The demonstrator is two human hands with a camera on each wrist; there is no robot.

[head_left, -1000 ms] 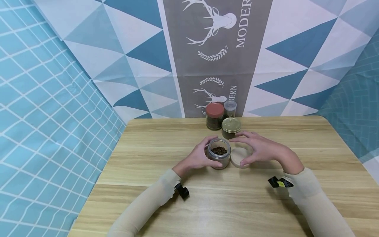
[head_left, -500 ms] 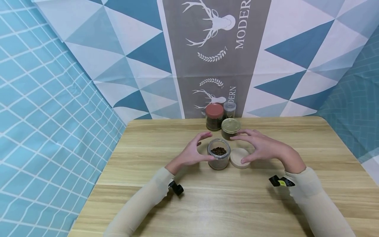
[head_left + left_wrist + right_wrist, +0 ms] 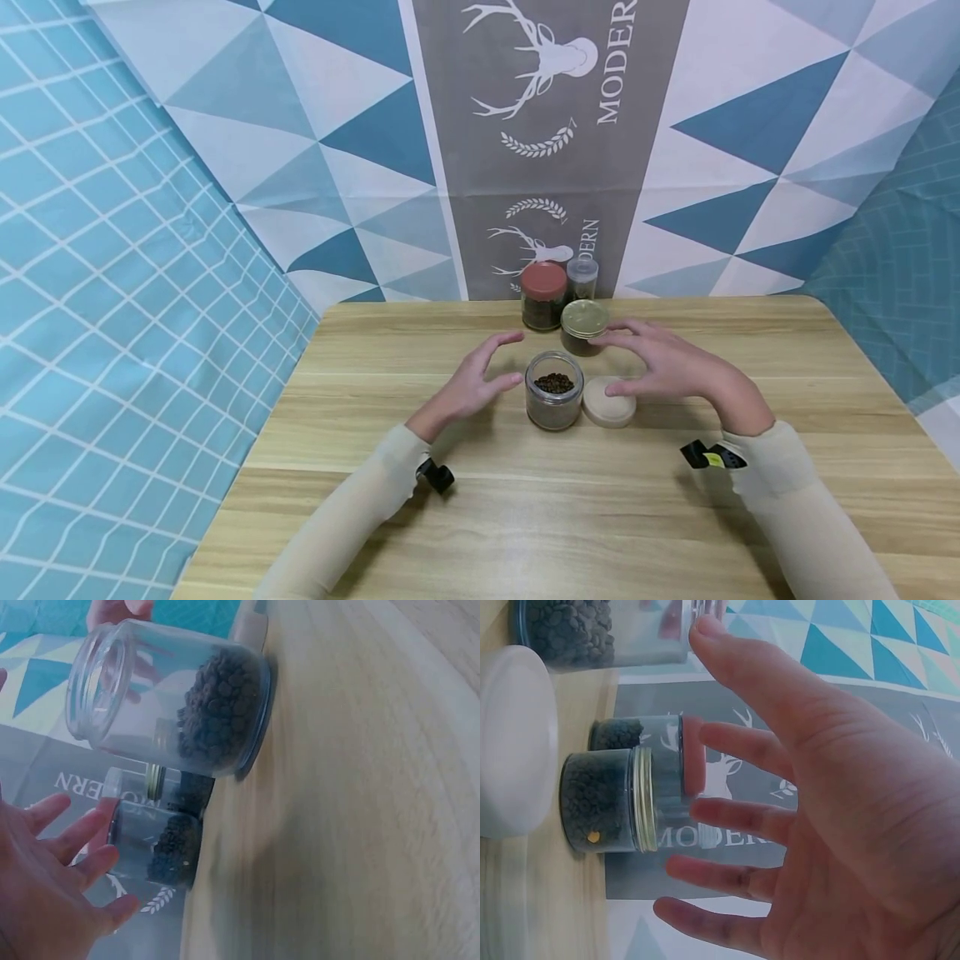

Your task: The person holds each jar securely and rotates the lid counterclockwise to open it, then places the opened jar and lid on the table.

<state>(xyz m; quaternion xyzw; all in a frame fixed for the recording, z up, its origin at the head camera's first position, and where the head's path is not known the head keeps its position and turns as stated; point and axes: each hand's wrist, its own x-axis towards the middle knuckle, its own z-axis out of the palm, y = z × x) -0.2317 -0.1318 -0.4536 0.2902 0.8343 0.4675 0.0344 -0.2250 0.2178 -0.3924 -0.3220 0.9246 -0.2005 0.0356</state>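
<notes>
The left hand (image 3: pixel 471 382) hangs with its grip apart, thumb and fingers spread. Next stands a red-lidded jar (image 3: pixel 543 298), then, nearer, an open glass jar (image 3: pixel 553 411) of dark beans (image 3: pixel 555 382), upright on the counter (image 3: pixel 540 517); a gold-lidded jar (image 3: pixel 583 321); a pale round lid (image 3: pixel 609 410), flat; and the right hand (image 3: pixel 671 365), grip apart, over it.

The head view is bright, with pale glare on the tabletop (image 3: pixel 517 542) and soft shadows beside the sleeves (image 3: pixel 348 512); the 2 wrist views look dimmer, hazier and softer.
</notes>
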